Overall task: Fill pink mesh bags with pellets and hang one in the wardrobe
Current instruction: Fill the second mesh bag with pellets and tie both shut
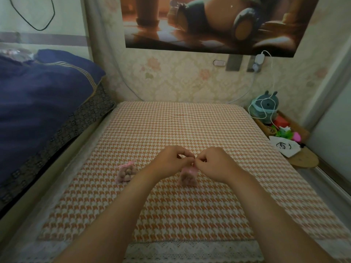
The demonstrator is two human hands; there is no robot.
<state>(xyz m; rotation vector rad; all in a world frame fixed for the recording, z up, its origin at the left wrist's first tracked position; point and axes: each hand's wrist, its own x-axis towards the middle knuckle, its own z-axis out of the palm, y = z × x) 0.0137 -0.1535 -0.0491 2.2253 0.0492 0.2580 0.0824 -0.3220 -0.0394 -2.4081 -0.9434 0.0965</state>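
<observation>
Two small pink mesh bags filled with brownish pellets stand on the orange houndstooth cloth [190,215]. One pink bag [125,172] sits alone to the left, its top gathered. The other pink bag [188,177] stands between my wrists. My left hand [171,160] and my right hand [212,162] meet just above it, both with curled fingers pinching its drawstring at the top. The string itself is mostly hidden by my fingers.
A bed with a dark blue quilt [38,103] lies along the left. A side shelf at the right holds a grey plush toy [265,106], a white cable [273,84], a white pouch [284,147] and coloured toys. A poster [209,23] hangs on the wall ahead.
</observation>
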